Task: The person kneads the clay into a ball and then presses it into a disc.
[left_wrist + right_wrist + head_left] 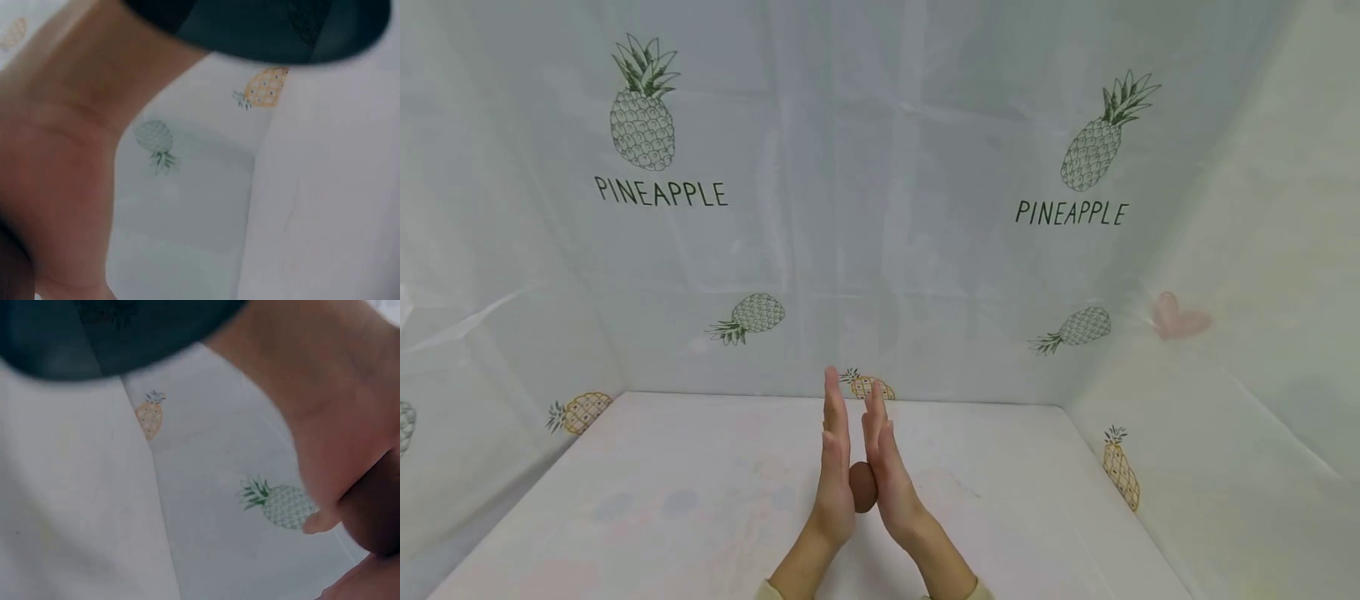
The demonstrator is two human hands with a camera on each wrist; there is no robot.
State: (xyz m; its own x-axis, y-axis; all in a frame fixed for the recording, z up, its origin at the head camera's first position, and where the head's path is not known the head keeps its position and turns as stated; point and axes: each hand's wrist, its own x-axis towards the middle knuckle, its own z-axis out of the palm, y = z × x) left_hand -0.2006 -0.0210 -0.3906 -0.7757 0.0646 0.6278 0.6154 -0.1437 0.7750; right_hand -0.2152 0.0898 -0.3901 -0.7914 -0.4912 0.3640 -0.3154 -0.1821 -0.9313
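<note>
A smooth brown egg-shaped lump (863, 487) is pressed between two facing palms, low in the middle of the head view. My left hand (835, 475) stands upright on its left side, fingers straight and pointing up and away. On the other side my right hand (891, 479) mirrors it, its fingers also extended. The fingertips of the two hands stay apart. In the left wrist view, the left palm (56, 187) fills the left side, with a dark edge of the lump (14, 272) at the corner. The right wrist view shows the lump (375, 515) against the right palm (344, 437).
Below the hands spreads a white table (700, 475) with faint pink and grey blotches. A pale sheet (865, 208) printed with pineapples hangs behind it, and similar sheets (1247, 375) flank both sides.
</note>
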